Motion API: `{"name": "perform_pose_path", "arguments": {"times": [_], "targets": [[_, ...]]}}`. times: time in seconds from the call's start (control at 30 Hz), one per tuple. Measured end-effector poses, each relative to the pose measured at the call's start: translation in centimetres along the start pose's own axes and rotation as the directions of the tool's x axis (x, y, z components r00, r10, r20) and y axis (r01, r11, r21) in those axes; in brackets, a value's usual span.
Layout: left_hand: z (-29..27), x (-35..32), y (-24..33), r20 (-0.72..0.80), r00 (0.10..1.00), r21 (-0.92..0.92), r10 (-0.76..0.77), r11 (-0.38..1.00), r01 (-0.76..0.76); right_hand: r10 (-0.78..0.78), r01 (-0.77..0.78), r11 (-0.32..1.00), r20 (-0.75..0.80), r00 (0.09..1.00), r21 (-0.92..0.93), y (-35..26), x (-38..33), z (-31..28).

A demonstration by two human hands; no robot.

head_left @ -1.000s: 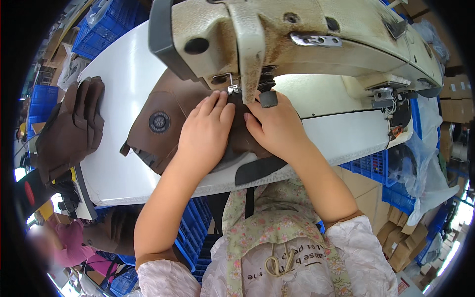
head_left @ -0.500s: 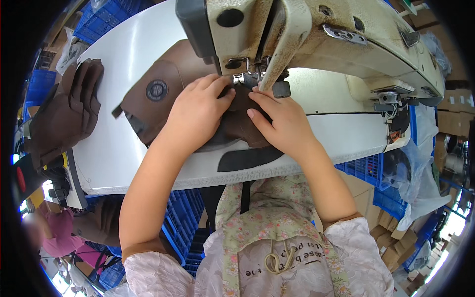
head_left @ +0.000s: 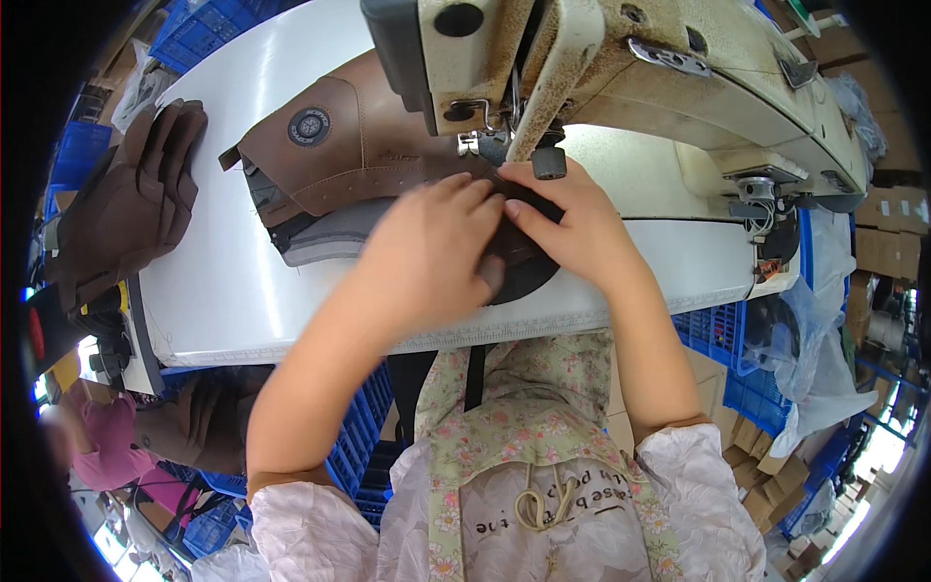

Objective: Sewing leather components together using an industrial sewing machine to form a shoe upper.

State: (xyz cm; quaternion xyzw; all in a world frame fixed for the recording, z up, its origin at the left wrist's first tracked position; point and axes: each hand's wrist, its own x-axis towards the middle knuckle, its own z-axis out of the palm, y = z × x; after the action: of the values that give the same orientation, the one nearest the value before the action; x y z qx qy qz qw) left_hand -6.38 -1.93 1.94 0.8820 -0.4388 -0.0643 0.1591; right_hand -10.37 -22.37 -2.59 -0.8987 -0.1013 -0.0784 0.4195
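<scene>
A brown leather shoe upper (head_left: 330,175) with a round dark badge, rows of stitching and a grey lining lies on the white sewing table. Its right part runs beneath the sewing machine's needle area, by the metal presser foot (head_left: 469,144). My left hand (head_left: 422,252) is over the near side of the upper, smeared by motion, so its grip is unclear. Right of the presser foot, my right hand (head_left: 572,218) has thumb and fingers closed on the upper's dark edge. Part of a black curved piece (head_left: 531,281) shows below the hands.
The cream sewing machine (head_left: 669,92) spans the back and right. More brown leather uppers (head_left: 136,194) hang in a stack over the table's left end. Blue crates (head_left: 364,436) stand below the table. Clear plastic bags (head_left: 819,339) hang at right; a person in pink sits at lower left.
My left hand has drawn back toward me and slightly right, off the presser foot area. The upper has turned and spread out, showing its stitched side and grey lining. My right hand has shifted slightly right.
</scene>
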Motion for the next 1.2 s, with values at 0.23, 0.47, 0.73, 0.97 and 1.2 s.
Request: {"name": "perform_pose_path", "arguments": {"times": [0.23, 0.47, 0.73, 0.97, 1.2], "targets": [[3.4, -0.5, 1.1, -0.07, 0.997, 0.287, 0.029, 0.958, -0.008, -0.042, 0.042, 0.994, -0.001, 0.999, -0.1, 1.3, -0.5, 0.5], [3.3, -0.8, -0.8, -0.106, 0.99, 0.255, 0.098, 0.965, -0.069, -0.068, 0.063, 0.988, -0.03, 0.997, -0.145, 0.3, -1.1, 1.3], [2.1, -0.9, -2.7, -0.112, 0.986, 0.212, 0.124, 0.972, -0.098, -0.089, 0.081, 0.987, -0.048, 0.995, -0.14, -0.6, -1.2, 2.2], [1.7, -1.3, -2.6, -0.083, 0.99, 0.253, 0.117, 0.963, -0.092, -0.052, 0.048, 0.993, -0.036, 0.998, -0.109, -0.8, -1.4, 2.5], [2.4, -1.7, -3.1, -0.136, 0.981, 0.306, 0.141, 0.947, -0.094, -0.101, 0.099, 0.993, -0.025, 0.995, -0.064, -0.5, -1.6, 2.1]]}}
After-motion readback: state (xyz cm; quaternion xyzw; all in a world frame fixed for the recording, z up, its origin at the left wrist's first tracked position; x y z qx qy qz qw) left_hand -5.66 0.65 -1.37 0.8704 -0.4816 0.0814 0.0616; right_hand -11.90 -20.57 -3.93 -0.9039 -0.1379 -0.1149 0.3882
